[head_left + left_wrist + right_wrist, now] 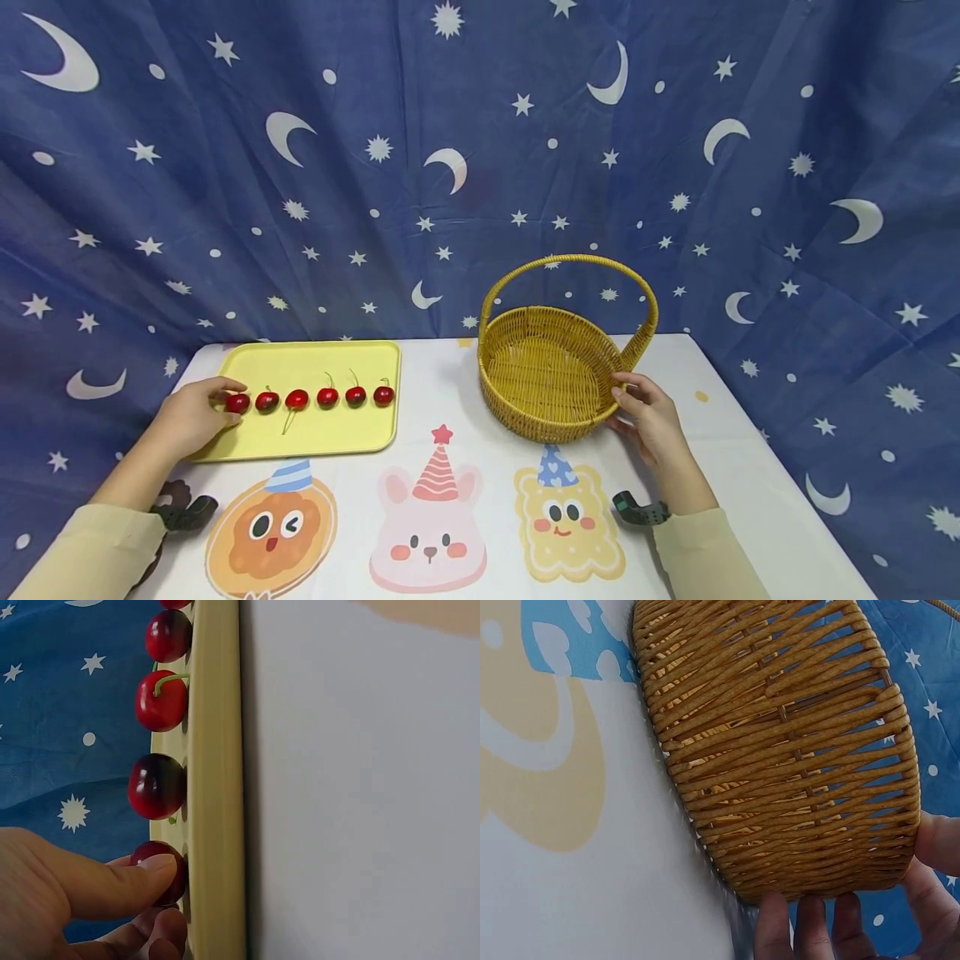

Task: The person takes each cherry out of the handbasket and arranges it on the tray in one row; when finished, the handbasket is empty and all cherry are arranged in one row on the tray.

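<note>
My left hand (191, 417) is at the left end of a row of several red cherries, pinching the end cherry (237, 403) between thumb and fingers. The cherry row runs across a yellow tray (322, 438); some stems stick up, and one points toward me. In the left wrist view my thumb covers part of the pinched cherry, beside a darker cherry (156, 786). At the right side of a woven basket (551, 371) with a tall arched handle, my right hand (652, 417) grips the wall. Its thumb is at the rim, its other fingers against the outside. The basket's inside shows no contents.
A white tablecloth (450, 383) with cartoon prints lies under everything. Behind the table hangs a blue curtain (510, 225) with moons and stars. Dark wrist straps (187, 512) sit at both sleeves. The basket stands right of the tray, with a gap between.
</note>
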Available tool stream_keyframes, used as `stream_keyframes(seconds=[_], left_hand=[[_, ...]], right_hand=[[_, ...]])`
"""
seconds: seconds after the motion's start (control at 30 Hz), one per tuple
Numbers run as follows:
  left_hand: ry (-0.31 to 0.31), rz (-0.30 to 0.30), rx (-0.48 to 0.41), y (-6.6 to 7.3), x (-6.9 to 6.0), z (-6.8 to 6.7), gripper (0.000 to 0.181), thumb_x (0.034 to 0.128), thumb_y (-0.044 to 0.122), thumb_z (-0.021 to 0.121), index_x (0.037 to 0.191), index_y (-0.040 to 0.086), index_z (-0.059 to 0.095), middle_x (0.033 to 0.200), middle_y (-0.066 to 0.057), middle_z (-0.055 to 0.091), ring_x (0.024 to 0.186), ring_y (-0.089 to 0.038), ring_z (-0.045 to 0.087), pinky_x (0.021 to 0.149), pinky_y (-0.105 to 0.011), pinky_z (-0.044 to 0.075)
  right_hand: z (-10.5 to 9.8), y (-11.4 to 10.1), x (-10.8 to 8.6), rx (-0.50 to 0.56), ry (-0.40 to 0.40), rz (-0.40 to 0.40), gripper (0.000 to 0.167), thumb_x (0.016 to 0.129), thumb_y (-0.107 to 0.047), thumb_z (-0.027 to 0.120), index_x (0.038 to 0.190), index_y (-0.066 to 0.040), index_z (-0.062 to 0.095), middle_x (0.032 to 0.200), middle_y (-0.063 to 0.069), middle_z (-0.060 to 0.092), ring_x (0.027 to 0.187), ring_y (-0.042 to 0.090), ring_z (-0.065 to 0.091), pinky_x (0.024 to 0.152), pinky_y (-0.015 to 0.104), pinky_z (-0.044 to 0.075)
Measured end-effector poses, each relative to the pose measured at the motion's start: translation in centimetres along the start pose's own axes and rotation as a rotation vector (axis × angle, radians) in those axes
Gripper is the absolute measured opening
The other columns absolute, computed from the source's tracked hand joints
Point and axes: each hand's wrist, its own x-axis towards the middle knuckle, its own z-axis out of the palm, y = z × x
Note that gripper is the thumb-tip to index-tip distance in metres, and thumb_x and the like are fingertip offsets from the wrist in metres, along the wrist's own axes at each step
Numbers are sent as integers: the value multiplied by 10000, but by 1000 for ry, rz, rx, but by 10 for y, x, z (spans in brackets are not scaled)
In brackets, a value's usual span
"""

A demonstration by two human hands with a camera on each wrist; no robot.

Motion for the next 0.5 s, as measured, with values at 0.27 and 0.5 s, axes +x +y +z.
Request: stream_keyframes(seconds=[0.27, 0.5], left_hand=[[20, -4, 3, 0, 2, -1, 444, 902, 61, 781, 1311, -62, 658, 1216, -391, 669, 1118, -558, 594, 929, -691, 460], [18, -38, 1, -2, -4, -4, 509, 908, 77, 778, 1372, -62, 620, 1283, -412, 636, 1166, -590, 568, 934, -713, 447]], right_hand=[[3, 0, 2, 2, 2, -1, 408, 1087, -165, 634, 1484, -104, 562, 1170, -46, 571, 1096, 143, 635, 896, 360, 636], [4, 0, 4, 1, -16, -6, 418, 1084, -175, 644, 1487, -100, 561, 1162, -46, 572, 1101, 141, 630, 904, 355, 633]])
